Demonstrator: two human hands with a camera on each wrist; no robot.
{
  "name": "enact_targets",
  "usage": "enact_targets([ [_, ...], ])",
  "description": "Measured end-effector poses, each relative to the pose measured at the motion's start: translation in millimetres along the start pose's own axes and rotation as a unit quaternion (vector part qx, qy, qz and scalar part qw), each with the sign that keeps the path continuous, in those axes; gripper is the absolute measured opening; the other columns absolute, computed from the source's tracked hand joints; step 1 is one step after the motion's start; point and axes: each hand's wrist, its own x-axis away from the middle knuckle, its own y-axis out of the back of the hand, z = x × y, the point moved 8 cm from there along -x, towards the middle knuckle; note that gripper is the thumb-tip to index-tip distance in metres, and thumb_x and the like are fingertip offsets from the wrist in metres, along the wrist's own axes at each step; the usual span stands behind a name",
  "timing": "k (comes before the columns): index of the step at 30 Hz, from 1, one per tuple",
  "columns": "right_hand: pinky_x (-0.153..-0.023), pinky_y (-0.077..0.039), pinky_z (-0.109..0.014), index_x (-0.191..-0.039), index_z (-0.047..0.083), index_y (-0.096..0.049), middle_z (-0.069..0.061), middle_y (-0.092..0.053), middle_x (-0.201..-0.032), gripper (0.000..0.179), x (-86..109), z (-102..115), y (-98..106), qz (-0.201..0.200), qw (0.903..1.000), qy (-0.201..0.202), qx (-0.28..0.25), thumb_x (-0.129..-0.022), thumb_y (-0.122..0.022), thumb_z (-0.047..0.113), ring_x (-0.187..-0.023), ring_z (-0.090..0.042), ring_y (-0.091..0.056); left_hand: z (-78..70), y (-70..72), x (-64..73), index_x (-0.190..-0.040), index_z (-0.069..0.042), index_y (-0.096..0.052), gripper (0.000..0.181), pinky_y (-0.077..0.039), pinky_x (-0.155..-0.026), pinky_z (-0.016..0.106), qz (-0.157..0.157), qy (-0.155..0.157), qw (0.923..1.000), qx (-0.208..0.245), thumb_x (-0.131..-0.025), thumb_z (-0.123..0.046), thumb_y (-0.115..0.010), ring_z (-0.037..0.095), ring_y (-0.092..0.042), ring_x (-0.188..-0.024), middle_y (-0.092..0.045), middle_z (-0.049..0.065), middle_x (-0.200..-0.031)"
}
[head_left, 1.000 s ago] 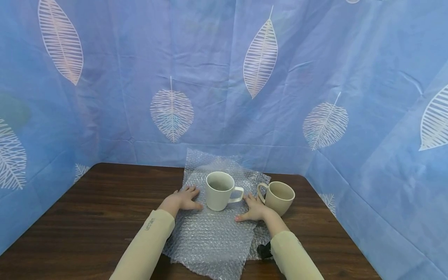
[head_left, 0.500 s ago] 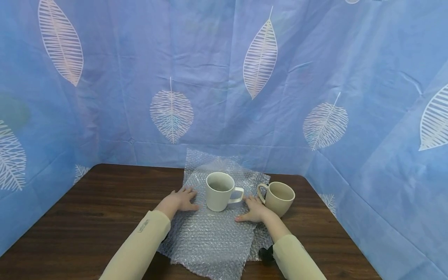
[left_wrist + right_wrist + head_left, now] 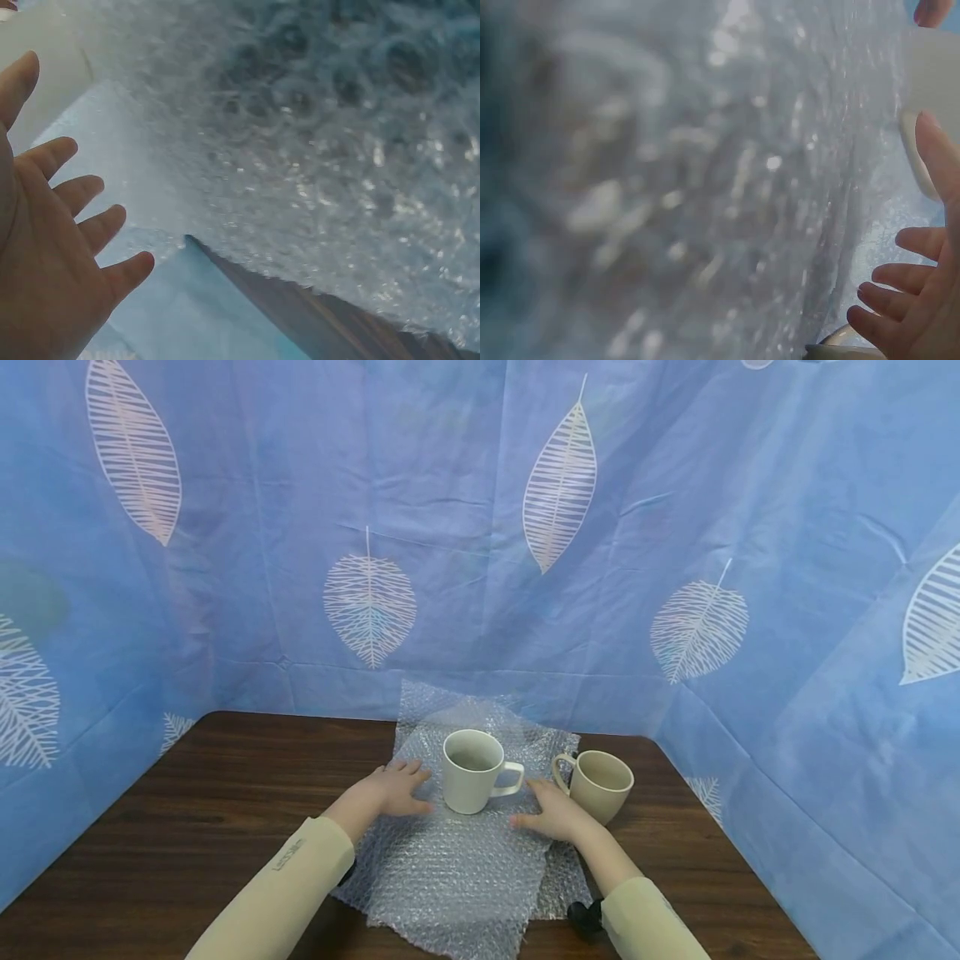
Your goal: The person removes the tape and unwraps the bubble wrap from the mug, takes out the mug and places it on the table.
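Note:
A white mug (image 3: 469, 785) stands upright on bubble wrap (image 3: 457, 868), its handle pointing right. To the mug's left is my left hand (image 3: 392, 789), palm down with spread fingers, above the wrap and apart from the mug. My right hand (image 3: 558, 814) is at the right, between the white mug's handle and a beige mug (image 3: 602, 785), fingers extended. In the left wrist view the fingers (image 3: 90, 232) are spread and hold nothing. The right wrist view likewise shows straight, apart fingers (image 3: 900, 277) near the white mug's handle (image 3: 917, 157).
Bubble wrap lies in overlapping sheets, reaching from the table's back edge to its front. The dark wooden table (image 3: 187, 827) extends to both sides. A blue cloth with leaf prints (image 3: 450, 527) hangs behind and at the sides.
Both forearms have spread outward a little, the left sleeve moving left and the right sleeve moving right. The mugs and bubble wrap look still.

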Motion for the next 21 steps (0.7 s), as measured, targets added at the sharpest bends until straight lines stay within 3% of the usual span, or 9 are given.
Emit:
enact_targets([
  [9, -0.105, -0.025, -0.059, -0.147, -0.005, -0.029, -0.028, -0.024, -0.15, 0.096, 21.9, 7, 0, 0.018, 0.9997, 0.015, -0.012, -0.082, -0.072, 0.051, -0.138, -0.044, -0.02, -14.4, 1.6, 18.7, -0.151, -0.015, -0.033, 0.073, -0.013, -0.108, 0.062, -0.006, -0.035, 0.9993, -0.009, -0.092, -0.052, -0.056, 0.042, -0.013, -0.141, -0.017, 0.018, -0.156],
  [15, -0.105, -0.025, -0.06, -0.146, -0.006, -0.03, -0.029, -0.026, -0.149, 0.1, 35.5, 11, -3, 0.047, 0.9981, 0.04, -0.007, -0.078, -0.074, 0.053, -0.137, -0.046, -0.022, -18.9, -1.2, 36.2, -0.151, -0.018, -0.034, 0.074, -0.016, -0.106, 0.065, 0.001, -0.034, 0.9992, -0.023, -0.091, -0.056, -0.056, 0.04, -0.016, -0.141, -0.019, 0.016, -0.156],
  [21, -0.103, -0.026, -0.062, -0.146, -0.005, -0.031, -0.032, -0.024, -0.149, 0.102, 46.3, 12, -8, 0.076, 0.9955, 0.053, 0.021, -0.077, -0.074, 0.056, -0.135, -0.048, -0.024, -17.2, -13.4, 50.0, -0.151, -0.019, -0.033, 0.08, -0.016, -0.104, 0.067, 0.007, -0.032, 0.9991, -0.027, -0.087, -0.062, -0.056, 0.04, -0.015, -0.141, -0.019, 0.015, -0.156],
])
